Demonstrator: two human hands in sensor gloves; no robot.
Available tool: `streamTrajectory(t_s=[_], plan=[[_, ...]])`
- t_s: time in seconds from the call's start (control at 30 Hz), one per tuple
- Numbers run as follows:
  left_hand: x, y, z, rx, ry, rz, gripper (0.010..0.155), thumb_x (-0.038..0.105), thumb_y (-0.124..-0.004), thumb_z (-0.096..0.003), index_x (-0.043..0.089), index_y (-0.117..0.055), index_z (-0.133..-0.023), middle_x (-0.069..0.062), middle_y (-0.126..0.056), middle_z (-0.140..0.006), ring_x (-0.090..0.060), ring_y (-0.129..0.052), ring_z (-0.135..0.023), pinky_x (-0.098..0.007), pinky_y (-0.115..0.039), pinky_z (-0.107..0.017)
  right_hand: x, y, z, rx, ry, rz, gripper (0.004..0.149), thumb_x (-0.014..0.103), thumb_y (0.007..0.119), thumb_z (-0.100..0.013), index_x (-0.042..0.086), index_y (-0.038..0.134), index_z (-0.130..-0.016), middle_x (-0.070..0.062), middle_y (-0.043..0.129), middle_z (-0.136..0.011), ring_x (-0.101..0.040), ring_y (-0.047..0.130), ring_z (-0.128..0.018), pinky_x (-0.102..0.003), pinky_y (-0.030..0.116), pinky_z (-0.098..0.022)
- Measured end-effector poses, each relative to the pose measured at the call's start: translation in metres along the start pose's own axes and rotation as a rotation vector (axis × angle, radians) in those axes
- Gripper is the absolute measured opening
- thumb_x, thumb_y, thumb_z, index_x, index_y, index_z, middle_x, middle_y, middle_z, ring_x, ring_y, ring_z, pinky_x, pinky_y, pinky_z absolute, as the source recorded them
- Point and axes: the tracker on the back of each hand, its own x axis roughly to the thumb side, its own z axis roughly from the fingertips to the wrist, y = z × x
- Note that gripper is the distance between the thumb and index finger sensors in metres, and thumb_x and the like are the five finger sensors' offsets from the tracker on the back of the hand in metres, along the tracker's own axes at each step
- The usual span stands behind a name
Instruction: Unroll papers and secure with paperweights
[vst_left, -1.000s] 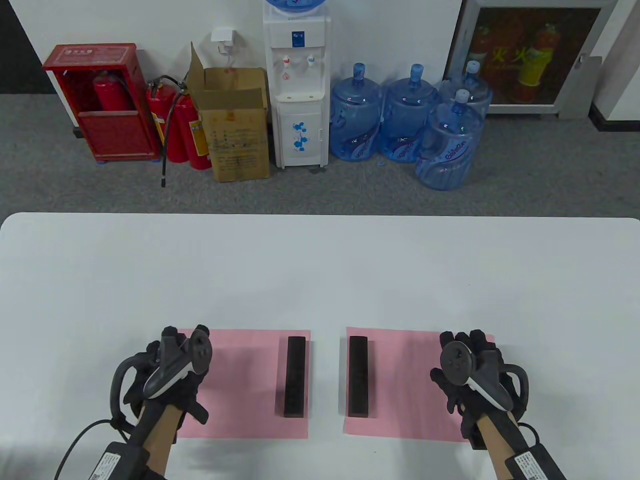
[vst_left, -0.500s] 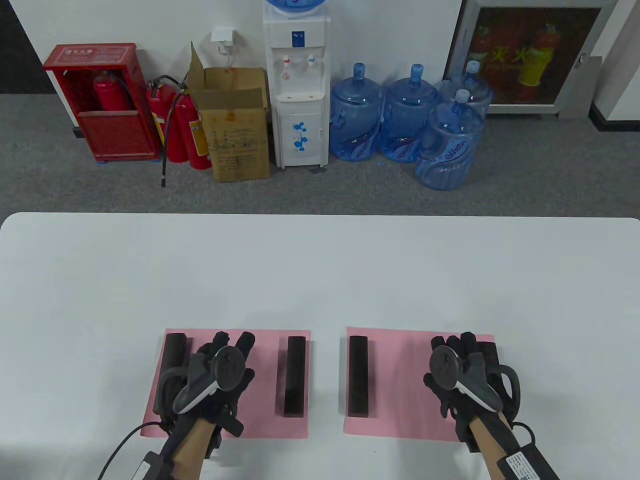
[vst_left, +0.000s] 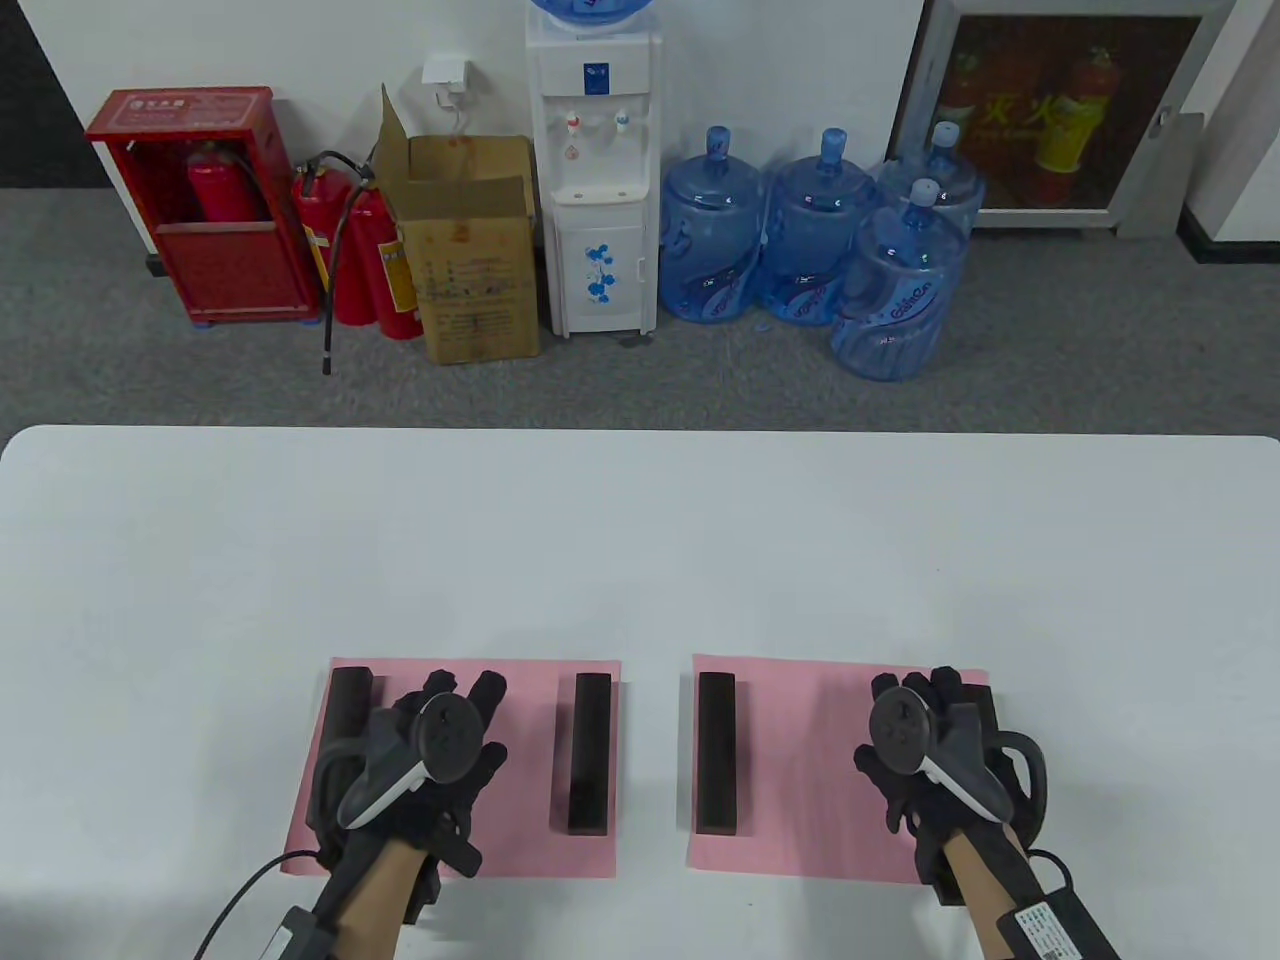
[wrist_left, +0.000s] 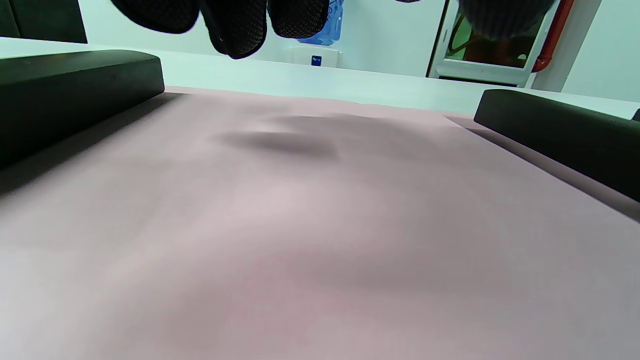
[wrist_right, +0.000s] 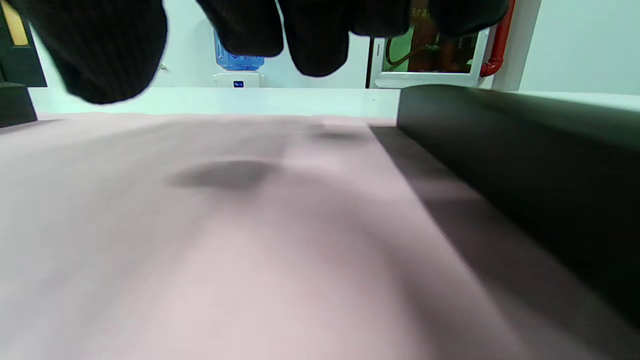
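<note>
Two pink papers lie flat near the table's front edge, the left paper (vst_left: 520, 780) and the right paper (vst_left: 800, 780). A black bar paperweight lies on each end: the left paper's left bar (vst_left: 350, 700) and right bar (vst_left: 590, 750), the right paper's left bar (vst_left: 716, 750) and right bar (vst_left: 992, 705), which my right hand partly hides. My left hand (vst_left: 468, 718) hovers open over the left paper between its bars, holding nothing. My right hand (vst_left: 915, 700) hovers open over the right paper beside its right bar. In the wrist views the fingertips (wrist_left: 240, 25) (wrist_right: 310, 40) hang above the paper.
The white table (vst_left: 640, 540) stretches behind the papers. On the floor beyond it stand a water dispenser (vst_left: 595, 170), blue water jugs (vst_left: 810, 230), a cardboard box (vst_left: 470, 250) and red fire extinguishers (vst_left: 360, 250).
My left hand has moved right, off the left paper's left bar, which now lies uncovered on the paper. My right hand has shifted slightly left off its bar.
</note>
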Motion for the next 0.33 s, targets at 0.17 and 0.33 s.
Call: streamTrajectory(t_s=[0.17,0.33], plan=[[-0.0007,-0.0015,0.0012,-0.015,0.007,0.004,0.068,0.060,-0.062,-0.0495,0.052,-0.032,-0.110,-0.012,-0.041,-0.125,-0.045,-0.057,-0.110,-0.065,-0.051,-0.075,-0.0027,0.0003,-0.0007,0.007,0.008,-0.015,0.079,0.056,0.076,-0.037,0.027,0.054,-0.106,-0.006,0.050,-0.111,-0.036,0.040,-0.107,-0.062,0.045,-0.074],[-0.0037,-0.0015,0.0045,-0.019,0.015,0.020,0.068,0.060,-0.062,-0.0495,0.051,-0.033,-0.110,-0.012,-0.041,-0.125,-0.045,-0.056,-0.110,-0.065,-0.051,-0.076,-0.0021,0.0000,-0.0005,0.010,0.005,-0.012,0.079,0.056,0.076,-0.037,0.027,0.054,-0.106,-0.006,0.050,-0.111,-0.036,0.040,-0.107,-0.062,0.045,-0.074]])
